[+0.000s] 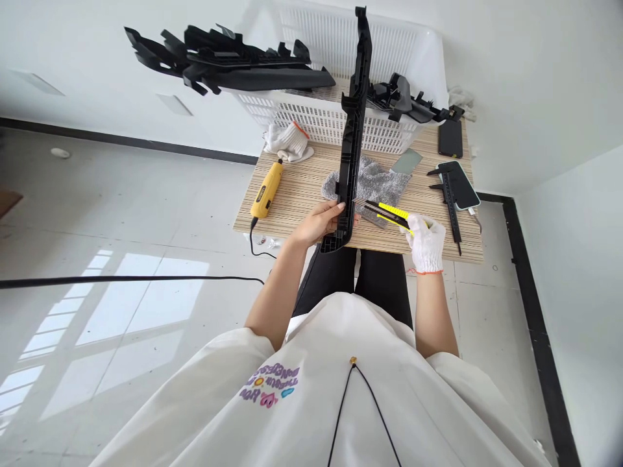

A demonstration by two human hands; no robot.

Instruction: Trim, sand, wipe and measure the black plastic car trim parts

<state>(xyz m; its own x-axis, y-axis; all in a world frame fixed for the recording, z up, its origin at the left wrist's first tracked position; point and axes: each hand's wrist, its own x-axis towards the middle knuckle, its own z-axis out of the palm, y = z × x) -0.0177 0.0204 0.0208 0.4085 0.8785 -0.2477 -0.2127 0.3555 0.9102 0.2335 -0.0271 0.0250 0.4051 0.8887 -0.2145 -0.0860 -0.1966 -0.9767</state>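
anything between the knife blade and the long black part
Nothing visible does. The right hand holds the utility knife with its blade tip right beside the long black part, which the left hand grips. The grey cloth lies behind them, not between.

You're at a small workshop bench (pixel 302 188); beyond your grip, a white crate (pixel 341 123) of black plastic parts (pixel 228 61). Left lies a rotary tool (pixel 267 189); right, a caliper (pixel 450 204).

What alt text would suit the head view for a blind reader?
A bare left hand grips a long black plastic part over a striped wooden table, while the gloved right hand holds a yellow utility knife at its near end.
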